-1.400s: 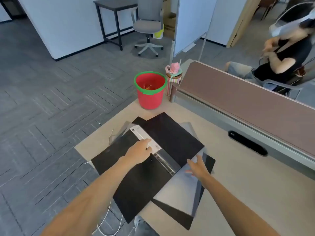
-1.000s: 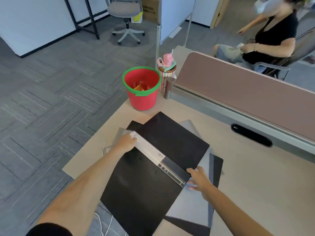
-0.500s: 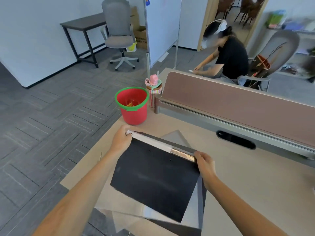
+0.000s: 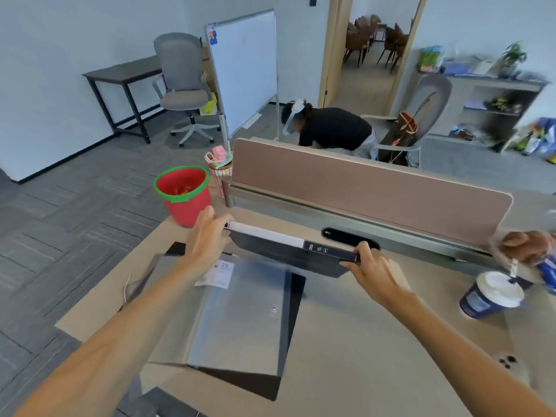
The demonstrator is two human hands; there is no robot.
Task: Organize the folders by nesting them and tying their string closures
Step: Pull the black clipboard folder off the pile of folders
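Across the beige office desk [image 4: 346, 341] lies a flat grey translucent plastic folder [image 4: 240, 311]. Above its far edge hangs the black hardcover folder [image 4: 288, 254], spine running left to right. The left hand [image 4: 207, 239] grips its white-labelled end and the right hand [image 4: 373, 269] pinches the dark end (neither nearer).

The left forearm [image 4: 126, 335] and right forearm [image 4: 445, 332] are bare along their whole visible length, with uncovered skin down to the wrists. The left hand [image 4: 207, 239] and right hand [image 4: 373, 269] are bare too, with slender fingers.
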